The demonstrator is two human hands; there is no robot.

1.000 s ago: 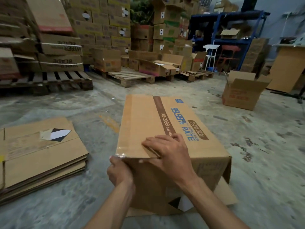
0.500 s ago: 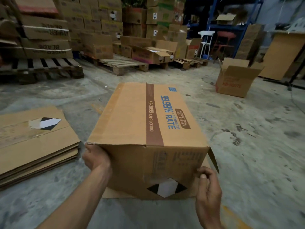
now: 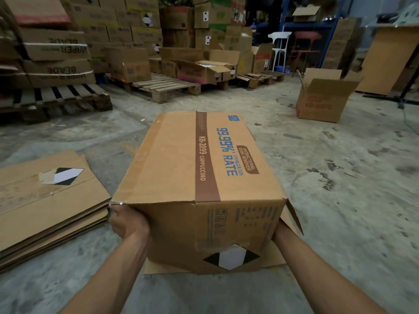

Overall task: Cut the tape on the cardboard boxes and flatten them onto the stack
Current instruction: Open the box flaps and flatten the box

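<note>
Head view: left hand (image 3: 127, 222) around box (image 3: 204, 168) corner

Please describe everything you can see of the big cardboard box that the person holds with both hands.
The box is brown corrugated cardboard, long and still in box form. Its top face shows a brown stripe with "KB-2099 CAPPUCCINO" and blue print "99.99% RATE". The near face has faint printing and a black-and-white diamond label. Flaps stick out at its right and bottom. The left hand grips its near left corner; the right hand is mostly hidden behind its right side. It is over the concrete floor.
</note>
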